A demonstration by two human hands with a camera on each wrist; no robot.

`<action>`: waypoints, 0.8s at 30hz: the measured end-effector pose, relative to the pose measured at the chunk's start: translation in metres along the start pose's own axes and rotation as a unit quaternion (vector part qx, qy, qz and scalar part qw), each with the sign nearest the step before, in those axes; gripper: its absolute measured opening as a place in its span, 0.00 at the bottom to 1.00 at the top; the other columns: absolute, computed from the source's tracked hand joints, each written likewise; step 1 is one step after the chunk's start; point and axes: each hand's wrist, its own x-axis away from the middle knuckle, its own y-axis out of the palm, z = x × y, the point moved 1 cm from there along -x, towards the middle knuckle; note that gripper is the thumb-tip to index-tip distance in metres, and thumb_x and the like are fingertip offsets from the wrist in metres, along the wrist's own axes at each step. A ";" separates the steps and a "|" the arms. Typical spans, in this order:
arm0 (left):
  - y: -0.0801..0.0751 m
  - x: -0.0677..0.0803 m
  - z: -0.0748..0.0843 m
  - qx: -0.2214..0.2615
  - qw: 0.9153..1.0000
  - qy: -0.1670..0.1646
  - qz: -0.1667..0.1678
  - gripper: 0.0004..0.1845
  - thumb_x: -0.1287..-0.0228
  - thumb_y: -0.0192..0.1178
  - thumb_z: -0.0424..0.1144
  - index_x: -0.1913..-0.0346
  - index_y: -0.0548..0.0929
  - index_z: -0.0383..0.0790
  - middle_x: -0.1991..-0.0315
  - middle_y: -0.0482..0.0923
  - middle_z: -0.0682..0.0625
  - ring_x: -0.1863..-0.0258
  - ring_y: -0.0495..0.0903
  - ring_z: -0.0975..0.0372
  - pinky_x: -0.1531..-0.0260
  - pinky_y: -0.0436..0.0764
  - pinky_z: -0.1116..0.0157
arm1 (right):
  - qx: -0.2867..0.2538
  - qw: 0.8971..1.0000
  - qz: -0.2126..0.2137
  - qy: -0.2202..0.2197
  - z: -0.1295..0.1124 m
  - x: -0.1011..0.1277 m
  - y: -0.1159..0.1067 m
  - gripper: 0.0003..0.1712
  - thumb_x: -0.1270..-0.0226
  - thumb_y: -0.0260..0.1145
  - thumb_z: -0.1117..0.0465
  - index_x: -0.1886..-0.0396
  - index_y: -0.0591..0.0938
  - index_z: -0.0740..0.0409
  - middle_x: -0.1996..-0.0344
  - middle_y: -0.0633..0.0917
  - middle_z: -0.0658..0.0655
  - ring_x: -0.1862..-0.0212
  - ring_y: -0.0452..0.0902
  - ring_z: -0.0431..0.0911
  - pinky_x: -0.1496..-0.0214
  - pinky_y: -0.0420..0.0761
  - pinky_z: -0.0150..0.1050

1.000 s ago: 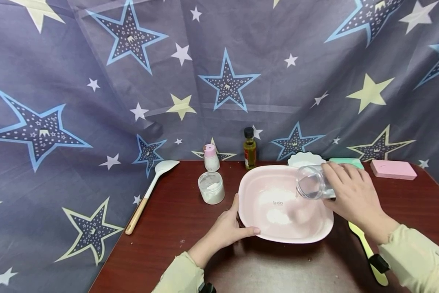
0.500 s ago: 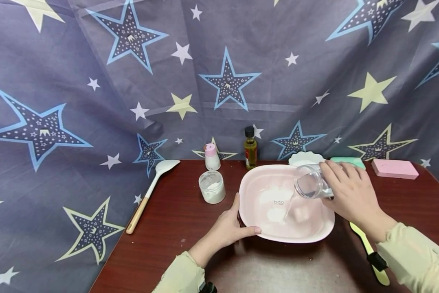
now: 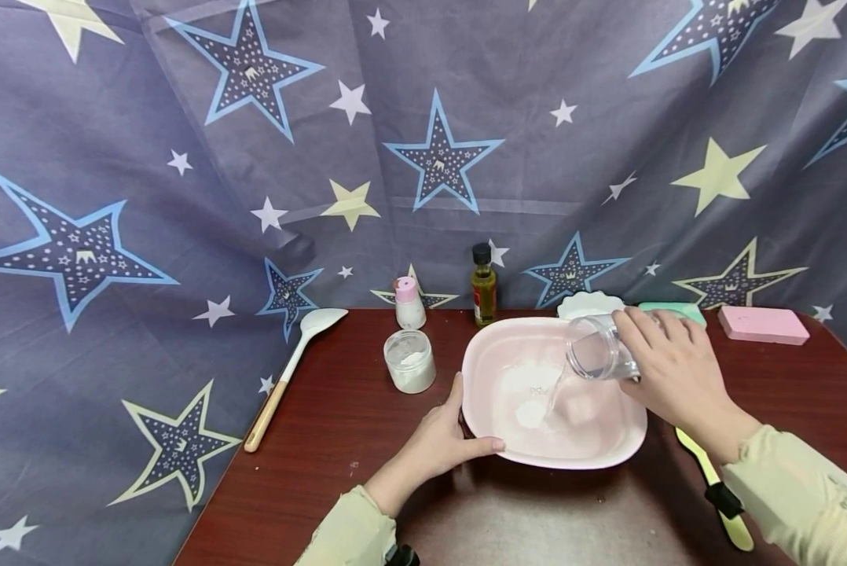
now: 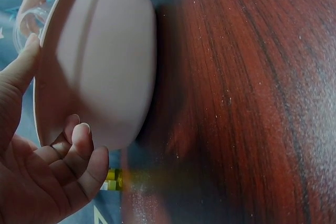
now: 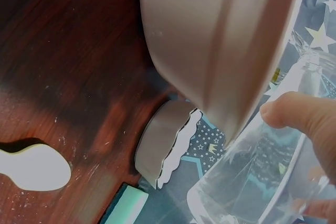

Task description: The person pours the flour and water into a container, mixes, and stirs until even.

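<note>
While the left hand [image 3: 443, 440] grips the bowl [image 3: 494, 440] rim, the right hand [image 3: 674, 369] clasps a jar [image 3: 596, 355] tipped mouth-down leftward over it.

Glass jar [image 3: 596, 355] pours into bowl [image 3: 494, 417]
</note>
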 end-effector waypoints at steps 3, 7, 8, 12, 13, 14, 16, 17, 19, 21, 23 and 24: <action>0.000 0.000 0.000 -0.004 1.000 0.000 0.002 0.66 0.52 0.74 0.59 0.23 0.43 0.31 0.72 0.77 0.55 0.78 0.71 0.67 0.62 0.75 0.67 | 0.000 1.000 0.006 -0.003 0.000 -0.001 0.001 0.51 0.72 0.77 0.55 0.40 0.71 0.66 0.49 0.74 0.66 0.51 0.69 0.66 0.55 0.67 0.63; 0.000 0.000 0.000 -0.011 1.000 -0.002 0.003 0.66 0.53 0.74 0.59 0.23 0.43 0.31 0.71 0.77 0.53 0.77 0.71 0.66 0.61 0.75 0.66 | 0.000 1.000 0.009 -0.007 -0.001 -0.003 0.001 0.50 0.71 0.76 0.55 0.41 0.71 0.66 0.49 0.75 0.66 0.51 0.69 0.66 0.54 0.67 0.62; 0.000 0.000 0.000 -0.012 1.000 -0.001 0.004 0.66 0.53 0.74 0.59 0.24 0.43 0.30 0.71 0.78 0.53 0.76 0.71 0.66 0.61 0.75 0.66 | 0.001 1.000 0.010 -0.008 -0.001 -0.003 0.002 0.50 0.71 0.76 0.55 0.41 0.71 0.66 0.49 0.74 0.67 0.51 0.69 0.66 0.55 0.67 0.62; 0.000 0.000 0.000 -0.016 1.000 -0.001 0.004 0.66 0.53 0.74 0.59 0.23 0.44 0.31 0.69 0.79 0.51 0.75 0.72 0.65 0.59 0.75 0.65 | 0.008 1.000 0.007 -0.010 -0.001 -0.004 0.002 0.50 0.71 0.78 0.55 0.41 0.71 0.67 0.49 0.74 0.67 0.51 0.69 0.66 0.55 0.67 0.62; 0.000 0.000 0.001 -0.016 1.000 0.000 0.005 0.66 0.53 0.75 0.59 0.23 0.44 0.31 0.69 0.79 0.51 0.74 0.72 0.65 0.59 0.75 0.65 | 0.010 1.000 0.006 -0.010 -0.001 -0.004 0.002 0.51 0.71 0.78 0.55 0.41 0.70 0.67 0.49 0.74 0.67 0.51 0.69 0.66 0.55 0.67 0.62; 0.000 0.000 0.001 -0.016 1.000 0.001 0.006 0.66 0.53 0.75 0.59 0.24 0.44 0.31 0.69 0.79 0.51 0.74 0.72 0.65 0.59 0.75 0.65 | 0.011 1.000 0.005 -0.010 -0.002 -0.005 0.002 0.52 0.72 0.79 0.55 0.40 0.70 0.66 0.49 0.74 0.67 0.51 0.69 0.67 0.56 0.67 0.62; 0.000 0.000 0.001 -0.016 1.000 0.000 0.005 0.66 0.53 0.75 0.58 0.24 0.44 0.30 0.69 0.79 0.51 0.75 0.72 0.65 0.60 0.75 0.66 | 0.012 1.000 0.002 -0.009 -0.002 -0.005 0.002 0.52 0.72 0.79 0.55 0.40 0.70 0.66 0.49 0.74 0.67 0.51 0.69 0.67 0.56 0.67 0.62; 0.000 0.000 0.001 -0.015 1.000 0.000 0.006 0.66 0.53 0.75 0.58 0.24 0.44 0.30 0.69 0.79 0.51 0.75 0.72 0.65 0.60 0.75 0.66 | 0.012 1.000 0.001 -0.009 -0.002 -0.005 0.002 0.52 0.72 0.79 0.55 0.40 0.70 0.66 0.48 0.74 0.67 0.51 0.69 0.67 0.56 0.67 0.62; 0.000 0.000 0.001 -0.013 1.000 0.002 0.007 0.66 0.53 0.75 0.57 0.24 0.44 0.30 0.69 0.79 0.51 0.76 0.72 0.65 0.61 0.75 0.66 | 0.013 1.000 0.000 -0.009 -0.002 -0.005 0.002 0.52 0.72 0.79 0.55 0.40 0.70 0.66 0.48 0.74 0.67 0.50 0.69 0.67 0.55 0.67 0.62; 0.000 0.000 0.001 -0.014 1.000 0.003 0.009 0.65 0.53 0.75 0.57 0.24 0.44 0.30 0.67 0.80 0.50 0.75 0.72 0.65 0.60 0.75 0.66 | 0.013 1.000 -0.001 -0.010 -0.002 -0.005 0.002 0.52 0.72 0.79 0.55 0.40 0.70 0.66 0.48 0.74 0.67 0.50 0.69 0.67 0.55 0.67 0.62; 0.000 0.000 0.000 -0.014 1.000 0.005 0.010 0.65 0.53 0.75 0.58 0.24 0.44 0.30 0.66 0.81 0.48 0.74 0.72 0.65 0.60 0.75 0.66 | 0.014 1.000 -0.001 -0.012 -0.002 -0.005 0.002 0.52 0.72 0.79 0.55 0.40 0.70 0.67 0.49 0.74 0.68 0.50 0.69 0.67 0.55 0.67 0.62; 0.000 0.000 0.000 -0.014 1.000 0.006 0.010 0.65 0.53 0.75 0.58 0.24 0.44 0.30 0.65 0.81 0.48 0.74 0.73 0.65 0.60 0.75 0.66 | 0.015 1.000 0.000 -0.014 -0.002 -0.005 0.002 0.52 0.72 0.79 0.55 0.40 0.70 0.67 0.49 0.74 0.68 0.50 0.69 0.67 0.55 0.67 0.62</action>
